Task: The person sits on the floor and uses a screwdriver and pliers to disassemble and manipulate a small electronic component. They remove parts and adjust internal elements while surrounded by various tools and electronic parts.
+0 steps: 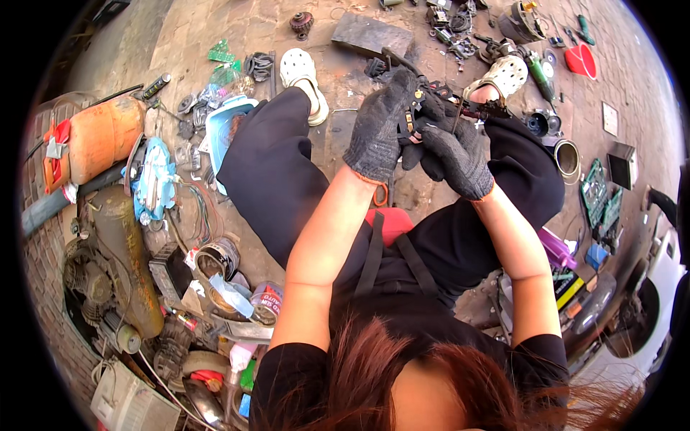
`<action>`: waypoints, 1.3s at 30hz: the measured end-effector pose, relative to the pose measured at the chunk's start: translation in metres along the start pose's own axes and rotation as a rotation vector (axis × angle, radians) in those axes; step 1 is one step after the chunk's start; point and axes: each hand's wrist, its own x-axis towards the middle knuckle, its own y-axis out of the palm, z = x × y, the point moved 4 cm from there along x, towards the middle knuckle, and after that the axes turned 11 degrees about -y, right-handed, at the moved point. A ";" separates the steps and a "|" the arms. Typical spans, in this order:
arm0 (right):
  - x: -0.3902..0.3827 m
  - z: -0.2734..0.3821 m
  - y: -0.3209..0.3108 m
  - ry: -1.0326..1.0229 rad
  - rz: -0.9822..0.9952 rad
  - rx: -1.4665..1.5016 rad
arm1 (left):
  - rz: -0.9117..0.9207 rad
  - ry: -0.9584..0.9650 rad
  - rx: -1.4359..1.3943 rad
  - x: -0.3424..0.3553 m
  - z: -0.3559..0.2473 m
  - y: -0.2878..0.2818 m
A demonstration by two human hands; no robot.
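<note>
My left hand [379,122], in a dark grey knit glove, grips a small dark mechanical part [412,113] with brass-coloured bits, held up between my knees. My right hand [456,154], gloved the same way, is closed at the same part, its fingers curled under it. A thin metal rod [457,115] stands up by the right fingers; I cannot tell whether it is held or fixed to the part. A dark toothed piece [487,110] sticks out to the right. My fingers hide much of the part.
An orange gas cylinder [108,144], rusty tank [126,266], cans [221,255] and a blue tub [223,136] crowd my left. A dark slab [366,32], green grinder [540,77] and red bucket [580,61] lie ahead. A green tool case [596,194] and pink bottle [557,251] are at right.
</note>
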 end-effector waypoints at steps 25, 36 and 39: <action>-0.007 0.032 -0.023 -0.243 0.055 -0.965 | -0.372 0.377 0.649 0.015 -0.010 -0.023; -0.007 0.038 -0.014 -0.439 0.000 -1.210 | -0.363 0.333 0.772 0.025 0.004 -0.034; -0.008 0.037 -0.019 -0.420 -0.006 -1.170 | -0.380 0.264 0.711 0.018 -0.004 -0.019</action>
